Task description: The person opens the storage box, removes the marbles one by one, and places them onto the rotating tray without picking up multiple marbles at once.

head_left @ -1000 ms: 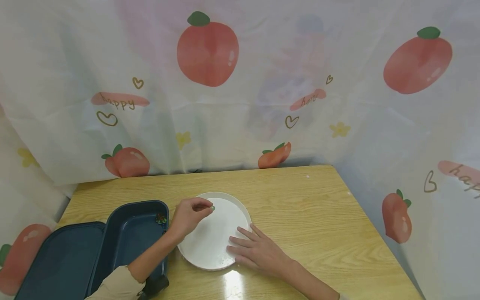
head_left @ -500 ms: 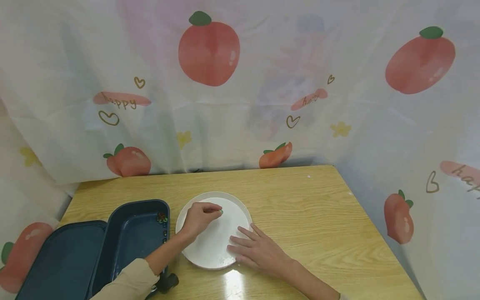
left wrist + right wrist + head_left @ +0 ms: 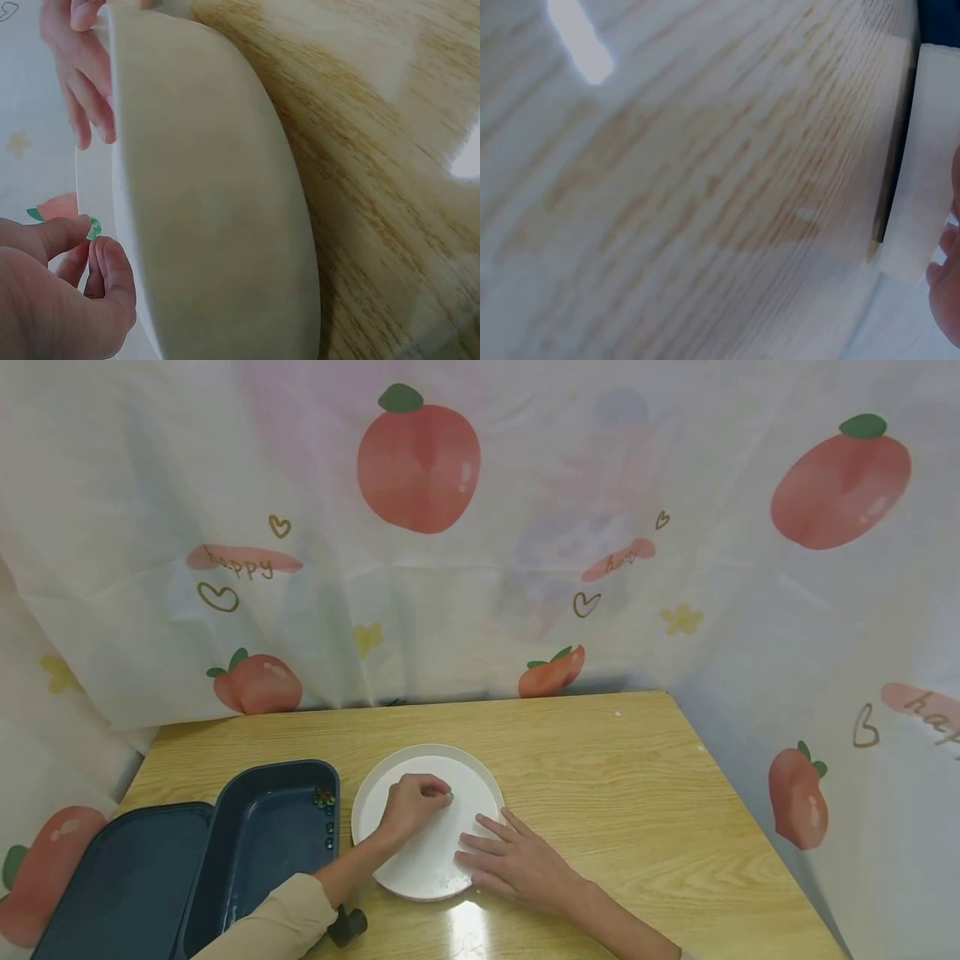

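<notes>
Left hand (image 3: 412,806) pinches a green marble (image 3: 94,229) over the white plate (image 3: 471,783), not yet released. Right hand (image 3: 517,864), fingers spread, touches plate edge. Apparently left: marbles (image 3: 324,797) in blue tray (image 3: 262,827).

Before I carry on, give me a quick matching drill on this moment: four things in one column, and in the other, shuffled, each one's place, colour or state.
Things
1. Left hand
2. Right hand
3. Cluster of small pieces
4. Dish

Place, colour or state
A. In the far right corner of the blue tray, as the head camera sees it
B. White and round
C. Spread open at the right side of the dish
D. Pinching a small green piece

Pairs: 1-D, 2-C, 3-A, 4-B
</notes>
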Tool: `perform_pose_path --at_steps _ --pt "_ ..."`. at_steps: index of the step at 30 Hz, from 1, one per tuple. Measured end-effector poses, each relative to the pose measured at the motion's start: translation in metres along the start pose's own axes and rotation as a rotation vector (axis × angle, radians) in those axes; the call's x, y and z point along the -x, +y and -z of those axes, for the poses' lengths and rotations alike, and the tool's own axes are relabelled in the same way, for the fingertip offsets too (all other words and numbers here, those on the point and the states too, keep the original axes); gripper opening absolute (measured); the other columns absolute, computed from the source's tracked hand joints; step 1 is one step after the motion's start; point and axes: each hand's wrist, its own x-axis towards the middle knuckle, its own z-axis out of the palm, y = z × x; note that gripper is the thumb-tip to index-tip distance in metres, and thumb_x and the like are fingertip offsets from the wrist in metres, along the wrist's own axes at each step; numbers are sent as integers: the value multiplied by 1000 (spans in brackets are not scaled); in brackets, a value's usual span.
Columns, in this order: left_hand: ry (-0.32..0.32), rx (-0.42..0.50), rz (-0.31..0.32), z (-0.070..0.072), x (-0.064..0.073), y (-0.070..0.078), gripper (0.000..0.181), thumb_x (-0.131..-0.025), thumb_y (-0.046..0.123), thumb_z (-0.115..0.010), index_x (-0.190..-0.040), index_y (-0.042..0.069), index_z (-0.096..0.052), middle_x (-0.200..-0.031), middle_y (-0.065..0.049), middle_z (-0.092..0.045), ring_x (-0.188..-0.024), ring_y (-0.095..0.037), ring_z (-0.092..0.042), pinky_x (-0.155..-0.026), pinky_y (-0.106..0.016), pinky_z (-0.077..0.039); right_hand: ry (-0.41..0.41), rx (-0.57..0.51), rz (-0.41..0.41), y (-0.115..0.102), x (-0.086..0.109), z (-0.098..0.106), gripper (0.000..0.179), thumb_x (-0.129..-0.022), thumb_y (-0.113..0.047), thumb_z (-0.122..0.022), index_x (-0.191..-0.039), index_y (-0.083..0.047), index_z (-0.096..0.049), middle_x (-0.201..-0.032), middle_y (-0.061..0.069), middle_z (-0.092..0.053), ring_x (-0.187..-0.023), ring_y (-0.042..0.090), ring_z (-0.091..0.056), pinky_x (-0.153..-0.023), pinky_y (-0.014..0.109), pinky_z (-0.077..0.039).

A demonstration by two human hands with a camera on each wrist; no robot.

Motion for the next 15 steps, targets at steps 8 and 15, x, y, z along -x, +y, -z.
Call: perform_pose_path --at_steps 8,15 --pt "15 -38 -51 -4 1 -1 4 -75 6 -72 -78 7 -70 -69 3 -63 -65 -9 -58 -59 -24 -47 7 1 -3 0 1 0 37 -98 -41 -38 -128 -29 -55 -134 -7 -48 -130 22 -33 -102 53 -24" --pt "11 -86 -74 -6 0 -3 4 -75 5 -71 -78 7 -70 -69 2 -64 -66 -10 -59 -60 -25 -48 13 -5 -4 0 1 0 37 -98 -40 -37 -128 -29 -55 -133 -6 -49 -130 23 -34 -101 53 -24"
